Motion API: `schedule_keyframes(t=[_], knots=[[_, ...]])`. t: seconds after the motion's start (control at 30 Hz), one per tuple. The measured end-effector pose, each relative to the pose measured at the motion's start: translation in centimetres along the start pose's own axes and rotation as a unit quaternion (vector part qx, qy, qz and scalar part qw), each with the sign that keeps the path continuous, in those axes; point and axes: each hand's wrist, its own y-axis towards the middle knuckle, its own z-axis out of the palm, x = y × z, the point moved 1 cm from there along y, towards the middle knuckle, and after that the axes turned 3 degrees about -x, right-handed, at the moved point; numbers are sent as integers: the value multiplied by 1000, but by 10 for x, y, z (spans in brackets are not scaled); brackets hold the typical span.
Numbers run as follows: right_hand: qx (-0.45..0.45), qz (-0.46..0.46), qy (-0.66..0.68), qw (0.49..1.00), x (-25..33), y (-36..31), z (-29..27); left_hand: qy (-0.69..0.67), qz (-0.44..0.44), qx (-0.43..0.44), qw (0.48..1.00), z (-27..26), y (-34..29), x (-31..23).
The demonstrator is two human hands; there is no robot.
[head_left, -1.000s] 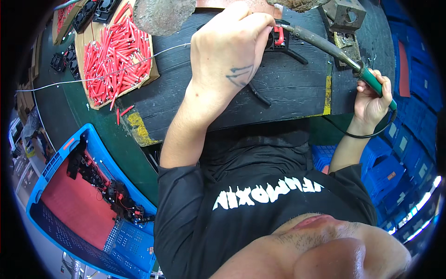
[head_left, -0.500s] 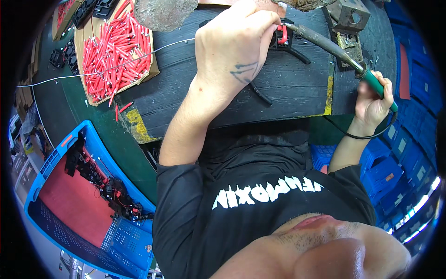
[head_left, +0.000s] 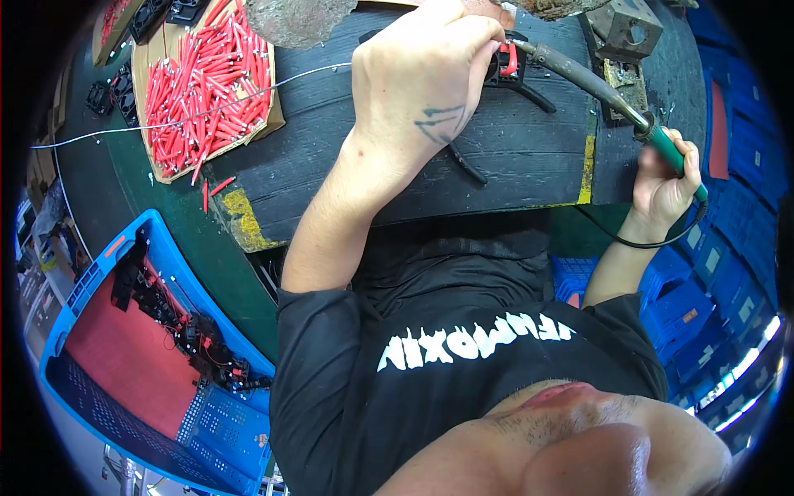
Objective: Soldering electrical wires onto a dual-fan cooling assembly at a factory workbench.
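Note:
My right hand [head_left: 664,183] is wrapped round the green handle of a soldering iron [head_left: 583,81], whose metal shaft slants up and left. My left hand [head_left: 418,78] is closed in a pinch. A thin solder wire [head_left: 203,112] runs from the left into it; its end is hidden by the fingers. Just beside those fingertips, the iron's tip reaches a black plastic part with a red piece [head_left: 509,59] on it. The back of my left hand covers most of that part. Black legs or cables stick out below it, one of them a black strip [head_left: 467,165].
A cardboard tray [head_left: 277,112] of short red wire pieces lies at the left of the dark bench. Black fans [head_left: 124,95] are beyond it. A blue crate [head_left: 157,217] with black parts stands lower left. A metal block [head_left: 624,29] sits at the far right; blue bins [head_left: 744,198] are stacked beyond.
The view has shifted slightly. My left hand remains pinched by the black part, and the iron stays at nearly the same spot.

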Motion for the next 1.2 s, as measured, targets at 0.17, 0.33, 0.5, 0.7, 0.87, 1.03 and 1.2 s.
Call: schedule_keyframes(t=[0.17,0.33,0.5,0.7,0.87,1.03,1.2], knots=[[2,1,7,1000,-1,1,-2,5,-13,7,1000,-2,1,-2],[-23,14,-36,999,0,-2,3,-19,-27,0,999,-2,0,-1],[-11,6,-18,1000,-1,1,-1,-28,-31,-5,999,-1,1,-1],[5,7,10,1000,-1,2,-3,-25,-43,4,999,-8,7,-8],[4,9,6,1000,-2,2,-3,16,-35,22,999,-6,11,-10],[-4,6,-1,1000,-2,2,-3,43,-73,72,994,-7,7,-11],[-34,7,-29,999,-2,-2,2,39,-37,18,998,-3,2,-9]])
